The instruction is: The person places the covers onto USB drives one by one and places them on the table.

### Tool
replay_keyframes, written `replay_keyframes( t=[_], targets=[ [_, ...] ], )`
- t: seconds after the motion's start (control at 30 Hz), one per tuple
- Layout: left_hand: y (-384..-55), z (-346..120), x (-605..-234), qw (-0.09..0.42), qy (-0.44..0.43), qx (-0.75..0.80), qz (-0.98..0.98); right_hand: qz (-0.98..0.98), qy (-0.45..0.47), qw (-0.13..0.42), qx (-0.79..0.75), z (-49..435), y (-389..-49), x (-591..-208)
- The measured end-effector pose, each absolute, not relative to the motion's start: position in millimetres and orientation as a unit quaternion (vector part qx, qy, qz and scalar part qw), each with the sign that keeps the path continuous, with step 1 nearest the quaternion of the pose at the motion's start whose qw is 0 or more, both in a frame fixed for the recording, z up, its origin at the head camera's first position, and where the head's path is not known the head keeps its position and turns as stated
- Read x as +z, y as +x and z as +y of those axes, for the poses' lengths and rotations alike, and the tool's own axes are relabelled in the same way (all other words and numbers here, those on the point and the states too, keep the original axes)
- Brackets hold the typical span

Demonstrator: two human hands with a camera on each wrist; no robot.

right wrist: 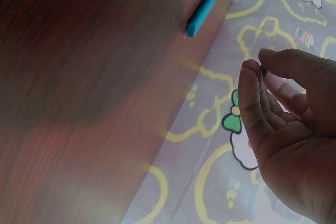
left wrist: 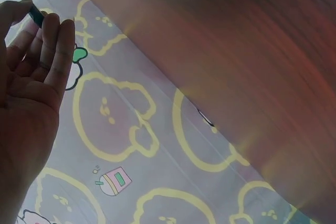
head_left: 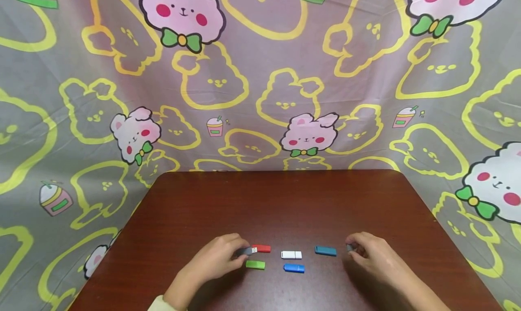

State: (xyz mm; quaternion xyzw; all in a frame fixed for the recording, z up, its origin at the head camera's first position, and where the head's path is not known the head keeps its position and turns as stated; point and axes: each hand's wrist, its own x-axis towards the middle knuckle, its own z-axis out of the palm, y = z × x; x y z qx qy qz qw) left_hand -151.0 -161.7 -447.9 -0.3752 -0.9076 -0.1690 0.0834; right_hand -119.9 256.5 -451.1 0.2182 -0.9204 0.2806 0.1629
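My left hand [head_left: 217,256] pinches a grey USB stick [head_left: 246,251] between thumb and fingers, its metal plug bare and pointing right. In the left wrist view that USB stick [left wrist: 35,15] looks dark at the fingertips. On the right, my right hand [head_left: 376,256] pinches a small grey piece [head_left: 349,247], likely the stick's cap, mostly hidden by the fingers. Beside the left hand lie a red USB stick [head_left: 262,248] and a green one [head_left: 255,265]. A teal USB stick [head_left: 325,251] lies just left of the right hand.
Between the hands, a white USB stick [head_left: 291,255] lies above a blue USB stick [head_left: 294,268]. All rest on a dark brown table [head_left: 281,207]. A patterned cloth [head_left: 252,85] hangs behind the table and along its sides.
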Motion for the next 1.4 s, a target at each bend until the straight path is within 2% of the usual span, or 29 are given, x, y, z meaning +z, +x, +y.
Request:
replay_keyframes(
  t=[0.3,0.6,0.87,1.27,1.4],
  targets=[
    [-151,-151,-446,0.090,-0.393,-0.168,-0.900,-0.924,0.215,0.125,0.290,244,-118,-449],
    [-152,-144,-446,0.089,-0.398,-0.165,-0.898,-0.912,0.243,0.161,0.289,237,-118,-453],
    [-153,-130,-449,0.097,-0.415,-0.161,-0.890,-0.910,0.259,0.119,0.302,222,-118,-456],
    [-154,-105,-447,0.102,-0.438,-0.148,-0.881,-0.901,0.294,0.116,0.298,198,-118,-453],
    [-154,-99,-446,0.105,-0.444,-0.144,-0.878,-0.894,0.307,0.134,0.297,192,-118,-453]
  ],
)
